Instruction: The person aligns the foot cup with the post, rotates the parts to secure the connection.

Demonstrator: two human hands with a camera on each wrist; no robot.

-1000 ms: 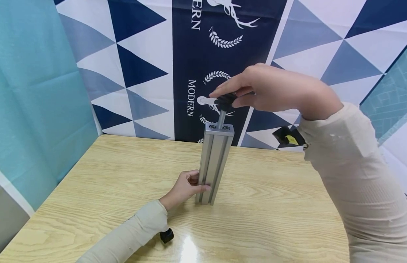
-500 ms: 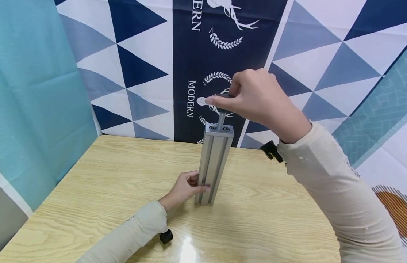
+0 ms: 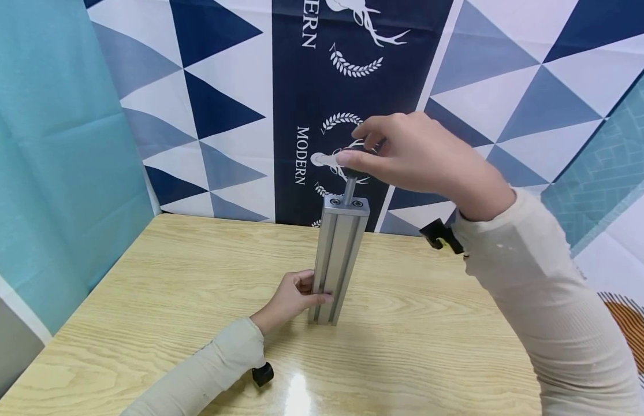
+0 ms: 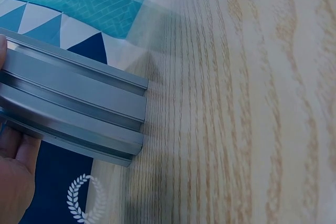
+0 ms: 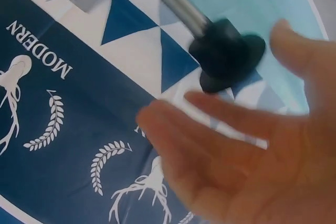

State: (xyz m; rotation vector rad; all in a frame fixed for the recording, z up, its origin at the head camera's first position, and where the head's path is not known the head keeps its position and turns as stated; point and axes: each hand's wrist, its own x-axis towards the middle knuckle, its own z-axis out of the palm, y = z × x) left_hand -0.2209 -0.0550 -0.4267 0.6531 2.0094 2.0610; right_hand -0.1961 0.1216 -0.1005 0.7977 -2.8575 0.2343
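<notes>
An aluminium extrusion profile (image 3: 338,260) stands upright on the wooden table. My left hand (image 3: 293,296) grips it near the bottom, thumb on the front face. In the left wrist view, its grooved lower end (image 4: 79,98) meets the wood. From the two-screw end plate (image 3: 329,209) on top rises a thin metal rod (image 3: 350,188), capped by a black lobed knob (image 5: 226,56). My right hand (image 3: 425,153) is around the knob with its fingers spread loosely. Gaps show between thumb, fingers and knob in the right wrist view; in the head view the hand partly hides it.
The wooden table (image 3: 197,266) reaches back to a patterned cloth (image 3: 223,104) with triangles and deer heads. A teal cloth (image 3: 46,150) hangs on the left. Black wrist-camera mounts (image 3: 263,374) sit on both sleeves.
My right hand swung round and pinched the knob half a second ago; now its fingers have loosened and the wrist has shifted right. The left hand and the profile stay put.
</notes>
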